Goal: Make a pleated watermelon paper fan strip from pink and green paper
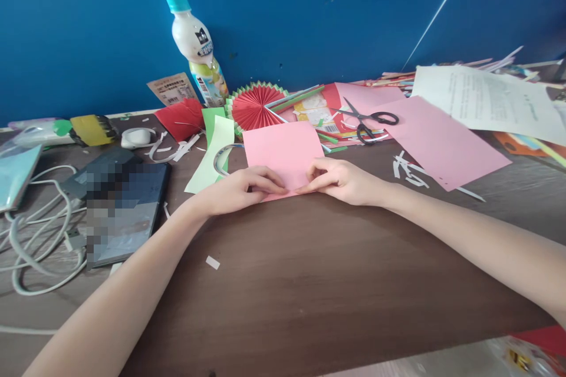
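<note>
Close together, our left hand [241, 188] and right hand [344, 181] pinch the pink paper [285, 150] by its near edge, probably to hold it straight.

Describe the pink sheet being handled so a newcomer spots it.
Find the blue wall, then the brown table before it. There, the left hand and right hand touch the near edge of one pink sheet. Unlike the pink paper farther right, it has hands on it.
</note>
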Available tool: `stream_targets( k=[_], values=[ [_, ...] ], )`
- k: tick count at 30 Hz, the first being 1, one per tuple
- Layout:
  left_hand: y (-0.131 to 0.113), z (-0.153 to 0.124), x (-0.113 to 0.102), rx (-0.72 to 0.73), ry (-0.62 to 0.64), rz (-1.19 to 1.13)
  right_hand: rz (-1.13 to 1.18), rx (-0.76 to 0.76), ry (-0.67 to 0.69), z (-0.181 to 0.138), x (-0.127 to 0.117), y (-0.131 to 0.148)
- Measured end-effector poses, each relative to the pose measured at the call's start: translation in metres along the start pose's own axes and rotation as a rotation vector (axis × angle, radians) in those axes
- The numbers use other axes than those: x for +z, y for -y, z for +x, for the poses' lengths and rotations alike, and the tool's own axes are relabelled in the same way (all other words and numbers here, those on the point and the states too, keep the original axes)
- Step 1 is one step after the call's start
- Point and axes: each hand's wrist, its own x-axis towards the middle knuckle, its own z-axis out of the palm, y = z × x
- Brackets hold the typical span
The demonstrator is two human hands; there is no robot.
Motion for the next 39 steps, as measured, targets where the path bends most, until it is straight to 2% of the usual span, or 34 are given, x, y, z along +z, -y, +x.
stream_targets(
  k=[6, 16, 22, 31, 39],
  values=[
    [-0.0006, -0.0032, -0.0017, -0.045, -0.071, -0.04, 0.011, -0.01, -0.007, 0.0, 0.0006, -0.0006],
    [0.0006, -0.0036, -0.0026, -0.062, -0.071, -0.059, 0.008, -0.011, -0.008, 0.0003, 0.0002, 0.0006],
    [0.0049, -0.0035, -0.0017, -0.1, -0.143, -0.053, 0.01, -0.005, -0.01, 0.0005, 0.0003, 0.0021],
    [0.0068, -0.0058, -0.0041, -0.086, -0.077, -0.051, 0.008, -0.007, -0.017, 0.0005, -0.0003, 0.003],
    [0.0079, -0.0051, -0.004, -0.087, -0.135, -0.093, 0.001, 0.0, -0.007, 0.0, -0.0009, 0.0026]
  ],
)
